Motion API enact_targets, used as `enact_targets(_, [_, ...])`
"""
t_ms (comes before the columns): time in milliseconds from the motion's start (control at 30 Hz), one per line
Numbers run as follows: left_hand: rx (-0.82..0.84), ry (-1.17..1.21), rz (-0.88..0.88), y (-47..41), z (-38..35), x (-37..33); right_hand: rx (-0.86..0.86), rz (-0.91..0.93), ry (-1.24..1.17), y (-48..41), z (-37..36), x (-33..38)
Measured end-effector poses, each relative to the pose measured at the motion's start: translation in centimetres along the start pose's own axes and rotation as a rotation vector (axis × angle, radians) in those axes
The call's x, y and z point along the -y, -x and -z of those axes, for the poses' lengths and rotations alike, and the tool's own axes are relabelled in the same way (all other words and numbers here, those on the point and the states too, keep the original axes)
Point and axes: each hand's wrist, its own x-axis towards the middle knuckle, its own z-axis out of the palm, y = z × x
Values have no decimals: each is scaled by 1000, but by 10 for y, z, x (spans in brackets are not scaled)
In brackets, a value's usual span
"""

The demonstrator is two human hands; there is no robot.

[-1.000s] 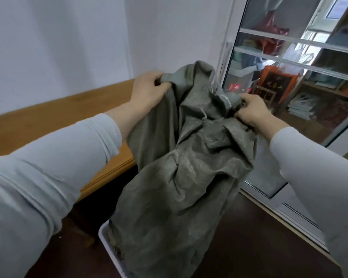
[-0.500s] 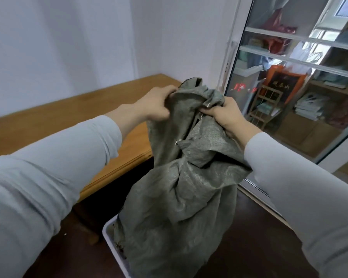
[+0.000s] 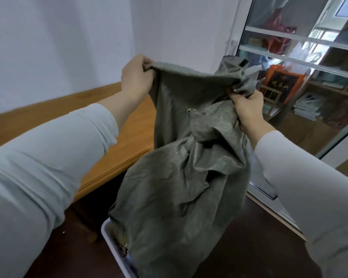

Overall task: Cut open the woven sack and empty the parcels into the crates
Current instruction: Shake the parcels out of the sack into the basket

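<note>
Left hand (image 3: 136, 77) gripping sack (image 3: 181, 167) edge, right hand (image 3: 247, 107) clutching bunched fabric (over crate (image 3: 113, 247)).

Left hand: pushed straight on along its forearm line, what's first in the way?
Probably the white wall above the wooden table. The left hand, gripping the top edge of the sack, points up past the fabric; depth is unclear.

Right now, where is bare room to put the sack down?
Wooden table: bare top between the left sleeve and the woven sack. Dark floor: bare between the sack and the glass door. White crate: crowded, the sack hangs into it.
</note>
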Motion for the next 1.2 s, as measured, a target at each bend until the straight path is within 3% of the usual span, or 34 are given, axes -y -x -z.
enact_targets(100, [206,10,72,0,1,10,-6,-85,71,-1,4,-7])
enact_targets(233, [48,528,222,-8,8,-2,-170,-39,-41,-7,8,-3])
enact_targets(367, [84,534,255,-9,7,-6,-177,-56,55,-12,14,0])
enact_targets(433, [17,783,254,-17,13,-18,-170,27,76,-15,14,5])
enact_targets(500, [-7,932,275,-19,13,-30,-60,41,233,-14,14,1])
enact_targets(600, [103,805,294,-12,9,-37,13,37,287,-8,14,-2])
enact_targets(667, [215,885,260,-9,11,-50,142,87,235,-5,4,2])
enact_targets(733, [315,966,263,-2,7,-71,281,71,366,-3,-13,-2])
enact_targets(833, [484,988,284,16,-9,-88,358,49,476,2,-32,-11])
enact_targets(933, [479,1050,301,25,-19,-77,253,27,360,8,-37,1])
enact_targets(1000, [486,935,291,26,-26,-51,129,-33,259,3,-35,11])
enact_targets(1067, [691,656,260,41,-35,-21,87,-103,17,-3,-33,28])
enact_targets(1133, [961,526,239,65,-46,-4,108,-116,-150,-3,-33,48])
enact_targets(1200, [1011,450,88,80,-60,-5,182,-111,-198,0,-36,67])
